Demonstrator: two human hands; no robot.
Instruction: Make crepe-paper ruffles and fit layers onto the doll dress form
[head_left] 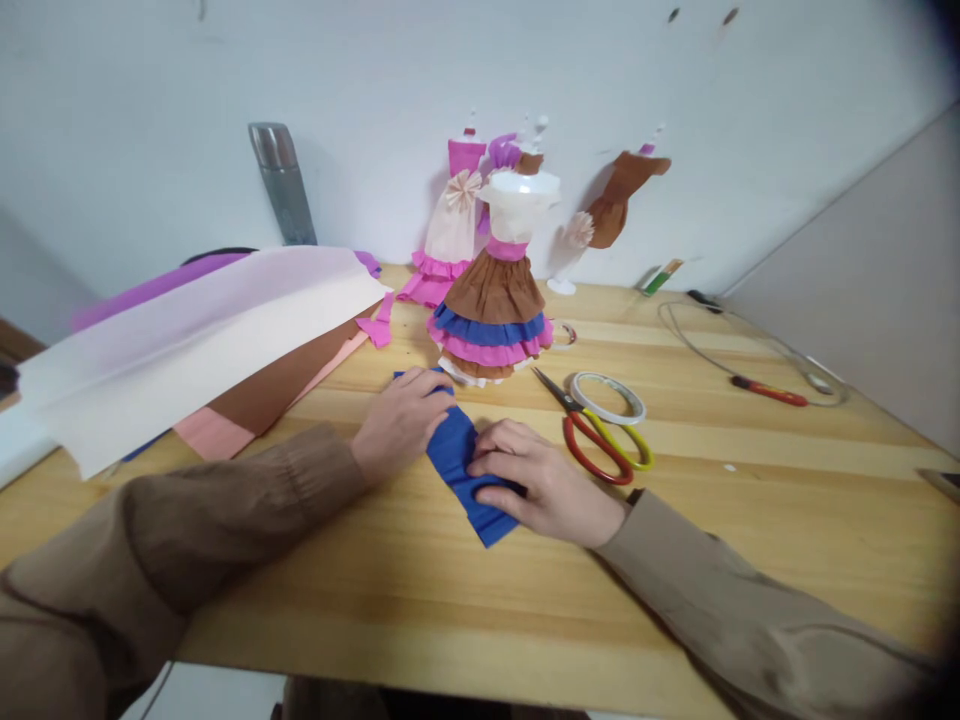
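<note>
A strip of blue crepe paper [451, 445] lies slantwise on the table in front of me, with creases across its near part. My left hand [403, 415] is over the far end, its fingers curled together and holding the paper down. At the near end my right hand [536, 480] has its thumb and fingers closed on the strip, gathering a fold. Part of the strip is hidden beneath both hands. Just beyond it stands a small dress form in a layered paper dress [499, 290] of brown, blue, pink and white.
Scissors [600, 430] and a roll of tape [609, 397] lie right of my hands. Crepe paper sheets [202, 350] are heaped at left. More dressed forms [454, 220] and a grey bottle [283, 185] stand by the wall. A red-handled cabled tool [769, 390] lies at right.
</note>
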